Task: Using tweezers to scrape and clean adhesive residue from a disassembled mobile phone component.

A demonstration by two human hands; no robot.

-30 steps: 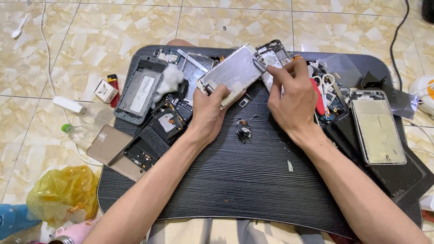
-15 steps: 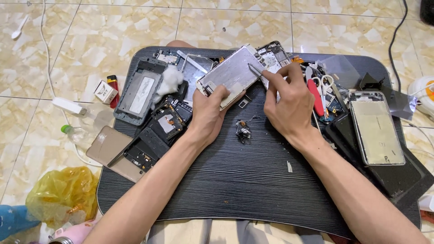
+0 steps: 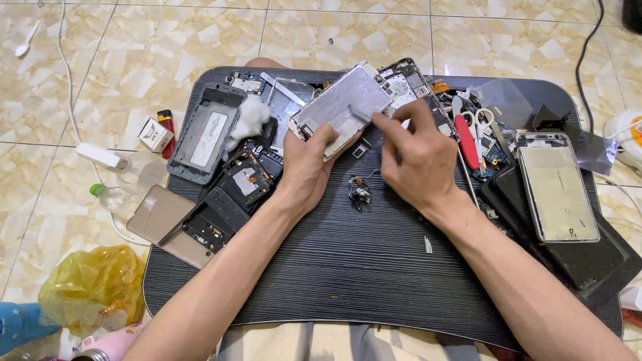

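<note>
Both forearms reach up from the near edge. Left hand [image 3: 309, 164] curled, fingers clamped. Right hand [image 3: 418, 160] palm-down, thumb and forefinger pinched.

Right hand [image 3: 414, 157] shifts left and down off the upper right edge of the silver phone frame [image 3: 344, 107]; its fingertips now pinch a thin tool tip over the frame's lower right part. Frame tilts slightly more in the left hand [image 3: 311, 167].

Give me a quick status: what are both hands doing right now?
Left hand grips the silver phone frame, tilted up. Right hand pinches a thin tool against its face. Loose small part lies on the black tray between the wrists.
</note>
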